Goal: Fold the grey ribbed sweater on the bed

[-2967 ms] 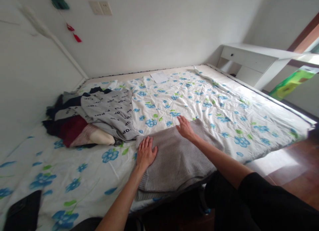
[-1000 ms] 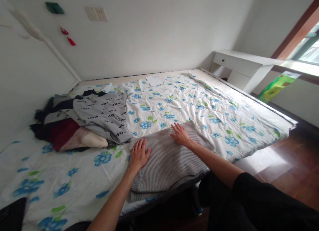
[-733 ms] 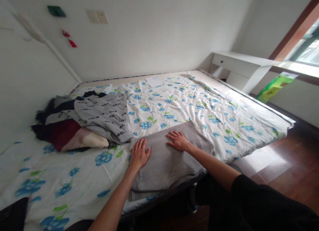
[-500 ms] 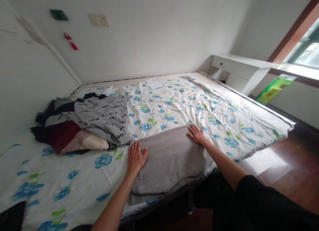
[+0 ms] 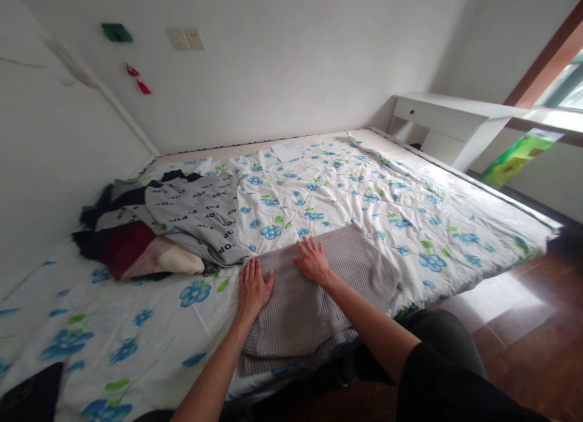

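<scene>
A folded grey ribbed knit garment (image 5: 291, 306) lies at the near edge of the blue-flowered quilt (image 5: 364, 228), its lower part hanging toward the bed's edge. My left hand (image 5: 255, 288) rests flat on its left side, fingers spread. My right hand (image 5: 312, 261) presses flat near the garment's far edge, a short way to the right of the left hand. Neither hand grips the knit. Just left of it, a grey sweatshirt with black lettering (image 5: 195, 215) lies on a heap of dark, red and pink clothes (image 5: 122, 243).
A sheet of white paper (image 5: 286, 152) lies at the far end of the bed. A white desk (image 5: 450, 121) stands beyond the far right corner. Wooden floor (image 5: 523, 331) lies below the right edge. A black object (image 5: 31, 388) sits at the near left. Walls bound the far and left sides.
My right hand has slid left across the knit, closer to my left hand, after reaching toward the garment's right side. My left hand has barely moved. The view has shifted slightly.
</scene>
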